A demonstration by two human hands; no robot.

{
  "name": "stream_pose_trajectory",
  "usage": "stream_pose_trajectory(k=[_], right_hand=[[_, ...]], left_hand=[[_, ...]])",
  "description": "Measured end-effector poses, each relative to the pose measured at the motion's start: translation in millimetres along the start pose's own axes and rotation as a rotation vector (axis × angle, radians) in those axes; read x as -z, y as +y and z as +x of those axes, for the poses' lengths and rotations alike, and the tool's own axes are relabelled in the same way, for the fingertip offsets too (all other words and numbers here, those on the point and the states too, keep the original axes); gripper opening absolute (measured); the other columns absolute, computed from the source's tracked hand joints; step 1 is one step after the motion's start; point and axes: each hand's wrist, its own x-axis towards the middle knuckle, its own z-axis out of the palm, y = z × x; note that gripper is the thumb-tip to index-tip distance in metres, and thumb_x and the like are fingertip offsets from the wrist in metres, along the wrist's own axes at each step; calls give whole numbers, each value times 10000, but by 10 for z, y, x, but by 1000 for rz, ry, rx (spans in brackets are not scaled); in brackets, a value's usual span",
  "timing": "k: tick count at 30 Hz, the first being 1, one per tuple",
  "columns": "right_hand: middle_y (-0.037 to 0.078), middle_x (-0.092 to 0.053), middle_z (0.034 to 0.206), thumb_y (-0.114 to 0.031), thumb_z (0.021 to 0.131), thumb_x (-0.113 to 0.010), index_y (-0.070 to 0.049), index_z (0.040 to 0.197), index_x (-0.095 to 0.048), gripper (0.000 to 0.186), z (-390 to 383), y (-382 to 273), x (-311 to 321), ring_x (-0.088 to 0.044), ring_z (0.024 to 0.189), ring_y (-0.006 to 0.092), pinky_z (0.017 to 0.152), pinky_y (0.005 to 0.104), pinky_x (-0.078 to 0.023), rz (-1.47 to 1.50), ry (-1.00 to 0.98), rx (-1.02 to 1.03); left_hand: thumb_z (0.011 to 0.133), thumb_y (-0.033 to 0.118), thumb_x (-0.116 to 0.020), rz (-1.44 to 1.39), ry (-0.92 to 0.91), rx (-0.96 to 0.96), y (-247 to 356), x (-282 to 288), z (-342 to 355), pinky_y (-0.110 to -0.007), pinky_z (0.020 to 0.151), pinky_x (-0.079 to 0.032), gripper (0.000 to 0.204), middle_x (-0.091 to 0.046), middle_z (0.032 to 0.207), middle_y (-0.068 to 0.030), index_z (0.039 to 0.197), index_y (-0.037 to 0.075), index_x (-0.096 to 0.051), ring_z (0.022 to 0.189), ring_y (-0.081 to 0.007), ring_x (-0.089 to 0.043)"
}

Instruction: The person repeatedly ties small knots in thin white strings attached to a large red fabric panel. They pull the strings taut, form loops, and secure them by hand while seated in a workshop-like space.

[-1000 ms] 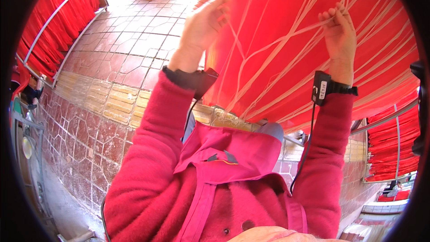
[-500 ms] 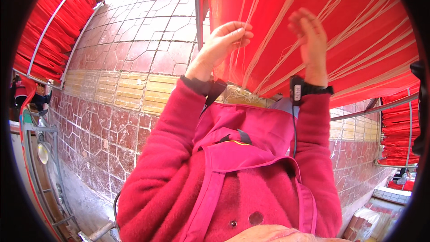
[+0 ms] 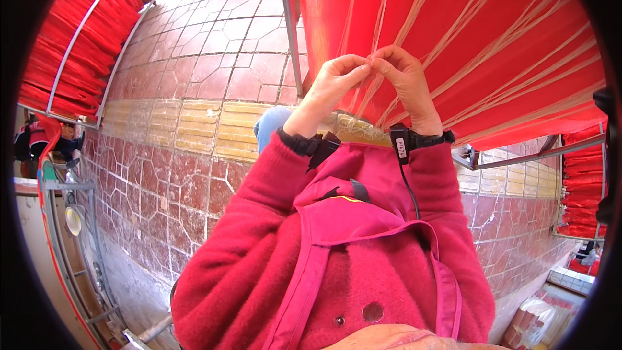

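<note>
Over the near left part of a red cloth (image 3: 479,0), my hands meet fingertip to fingertip. My left hand (image 3: 334,84) is closed in a pinch, thumb against forefinger. My right hand (image 3: 407,81) pinches from the other side, its fingertips touching the left ones. A thin bundle of pale threads (image 3: 387,0) runs down the cloth to this pinch; the very ends between the fingers are too small to make out. More pale threads (image 3: 512,42) fan out across the cloth to the right, and loose ends bunch up (image 3: 363,128) below my hands.
A metal frame bar (image 3: 290,26) borders the cloth on the left, and another rail (image 3: 541,157) passes at the right. Racks of folded red cloth stand at the far left (image 3: 84,32) and right (image 3: 580,188). Tiled floor (image 3: 172,181) lies between; a person (image 3: 55,139) is at the left edge.
My hands, apart half a second ago, have come together. The right hand moved left and down, the left slightly right, and both now pinch. A blue-clad knee shows beside my left wrist.
</note>
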Motion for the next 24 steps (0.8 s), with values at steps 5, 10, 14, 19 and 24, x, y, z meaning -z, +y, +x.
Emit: stream_pose_trajectory(k=[5, 10, 14, 19, 24], right_hand=[[-2, -655, 904, -105, 909, -645, -51, 945, -655, 65, -109, -24, 13, -579, 885, 77, 831, 223, -443, 8, 33, -47], [5, -663, 902, -109, 905, -654, -45, 930, -664, 70, -148, 28, 42, -585, 884, 83, 829, 235, -457, -23, 99, -22], [-3, -656, 861, -96, 895, -662, -24, 903, -662, 73, -137, 95, 78, -577, 828, 66, 758, 218, -450, 40, 144, 1], [38, -668, 907, -103, 917, -631, -26, 920, -644, 78, -132, 148, 131, -603, 849, 100, 813, 245, -469, 130, 217, -5], [120, -679, 940, -93, 965, -529, -33, 972, -591, 86, -193, 192, 257, -655, 941, 206, 899, 314, -498, 466, 268, 22]], left_hand=[[957, 151, -609, 58, 19, 2, 47, -63, -43, -285, 863, -538, 220, -674, 1006, -63, 1109, -6, -632, 950, -130, -651], [942, 152, -631, 82, 30, -5, 58, -105, -29, -283, 824, -547, 185, -673, 979, -55, 1048, 0, -633, 912, -126, -648], [935, 148, -641, 82, 43, -32, 42, -165, 7, -285, 803, -551, 154, -670, 953, -47, 1006, 12, -634, 887, -128, -647], [940, 127, -617, -34, 142, -74, 18, -147, 21, -307, 837, -543, 114, -670, 951, -57, 1000, 30, -631, 914, -145, -646], [962, 135, -548, -444, 255, -139, 27, 190, -4, -423, 925, -510, 129, -666, 1028, -110, 1042, 50, -602, 1003, -255, -641]])
